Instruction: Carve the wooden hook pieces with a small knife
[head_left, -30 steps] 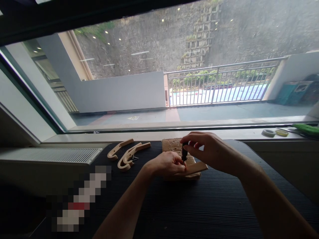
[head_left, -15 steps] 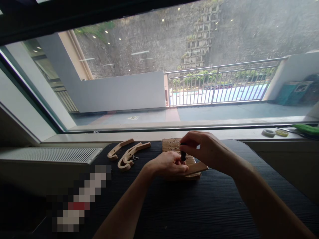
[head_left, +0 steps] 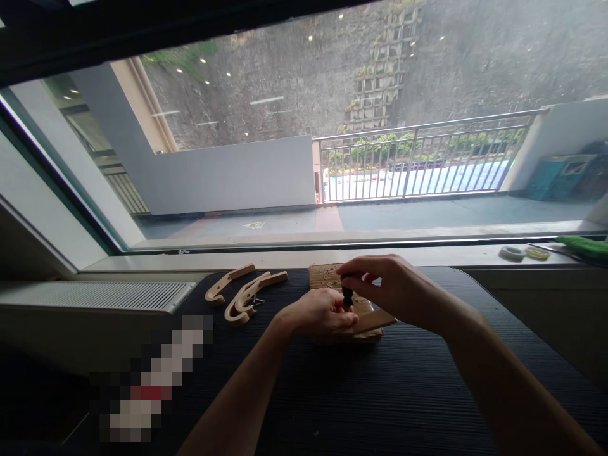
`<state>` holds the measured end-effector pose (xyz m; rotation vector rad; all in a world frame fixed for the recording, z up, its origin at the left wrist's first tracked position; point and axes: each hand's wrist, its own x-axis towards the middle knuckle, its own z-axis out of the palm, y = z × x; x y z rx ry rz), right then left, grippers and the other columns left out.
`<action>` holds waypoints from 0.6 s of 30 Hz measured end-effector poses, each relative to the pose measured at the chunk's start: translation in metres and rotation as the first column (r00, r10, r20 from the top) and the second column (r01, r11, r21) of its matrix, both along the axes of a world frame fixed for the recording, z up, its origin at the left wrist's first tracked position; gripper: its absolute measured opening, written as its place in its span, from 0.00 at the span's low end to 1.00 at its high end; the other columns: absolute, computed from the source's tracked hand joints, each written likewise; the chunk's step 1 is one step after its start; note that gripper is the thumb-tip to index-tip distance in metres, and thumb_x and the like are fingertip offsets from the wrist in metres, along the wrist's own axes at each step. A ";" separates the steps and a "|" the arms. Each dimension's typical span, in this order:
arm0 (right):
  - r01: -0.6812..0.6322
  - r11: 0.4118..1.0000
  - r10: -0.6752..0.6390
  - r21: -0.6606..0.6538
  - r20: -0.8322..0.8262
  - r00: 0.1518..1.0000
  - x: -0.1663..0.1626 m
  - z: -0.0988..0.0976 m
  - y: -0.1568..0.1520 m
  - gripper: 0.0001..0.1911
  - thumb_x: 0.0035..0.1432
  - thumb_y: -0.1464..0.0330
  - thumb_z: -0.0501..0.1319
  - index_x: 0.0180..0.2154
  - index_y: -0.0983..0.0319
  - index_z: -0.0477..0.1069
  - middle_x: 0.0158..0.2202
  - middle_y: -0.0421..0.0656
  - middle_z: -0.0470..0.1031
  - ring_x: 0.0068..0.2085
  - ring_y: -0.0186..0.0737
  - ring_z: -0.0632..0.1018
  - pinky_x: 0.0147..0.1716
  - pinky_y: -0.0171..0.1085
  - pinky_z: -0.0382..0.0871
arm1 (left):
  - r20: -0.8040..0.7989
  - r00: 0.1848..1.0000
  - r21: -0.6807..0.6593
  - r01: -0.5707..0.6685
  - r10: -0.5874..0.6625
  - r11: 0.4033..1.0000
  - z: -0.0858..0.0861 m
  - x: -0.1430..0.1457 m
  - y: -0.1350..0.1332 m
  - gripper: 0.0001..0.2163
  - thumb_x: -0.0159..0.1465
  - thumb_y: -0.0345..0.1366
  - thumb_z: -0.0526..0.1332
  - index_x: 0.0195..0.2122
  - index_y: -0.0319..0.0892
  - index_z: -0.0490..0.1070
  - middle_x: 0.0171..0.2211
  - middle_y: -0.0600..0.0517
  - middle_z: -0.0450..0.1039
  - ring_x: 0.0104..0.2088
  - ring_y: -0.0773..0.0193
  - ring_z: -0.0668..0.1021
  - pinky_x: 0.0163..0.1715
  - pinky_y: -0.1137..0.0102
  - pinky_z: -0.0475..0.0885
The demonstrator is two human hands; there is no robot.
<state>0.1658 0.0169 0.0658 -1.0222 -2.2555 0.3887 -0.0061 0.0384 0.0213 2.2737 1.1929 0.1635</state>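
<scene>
Where hands (head_left: 320, 310) cover it, wood (head_left: 377, 321) hides.

Left hand (head_left: 323, 311) beside arched right hand (head_left: 392, 285)

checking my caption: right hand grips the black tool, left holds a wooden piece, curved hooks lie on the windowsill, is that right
Wrong surface: in the head view, the curved wooden hooks lie on the dark table. The right hand grips the black tool; the left hand holds a wooden piece.

Table surface (head_left: 418, 380) was black, finely lined; wooden hooks (head_left: 235, 277) near its far left corner, pale tan — cardboard (head_left: 323, 277) at its far edge, ribbed brown; tool handle (head_left: 348, 296), black.
</scene>
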 end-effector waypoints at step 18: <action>0.103 0.995 -0.102 0.019 -0.019 0.995 -0.007 -0.007 0.004 0.08 0.56 0.63 0.58 0.35 0.60 0.70 0.28 0.39 0.73 0.28 0.34 0.72 0.27 0.32 0.63 | 0.001 1.000 -0.005 -0.008 0.008 1.000 0.001 0.000 0.001 0.14 0.57 0.46 0.56 0.32 0.41 0.71 0.30 0.52 0.73 0.32 0.63 0.73 0.29 0.72 0.65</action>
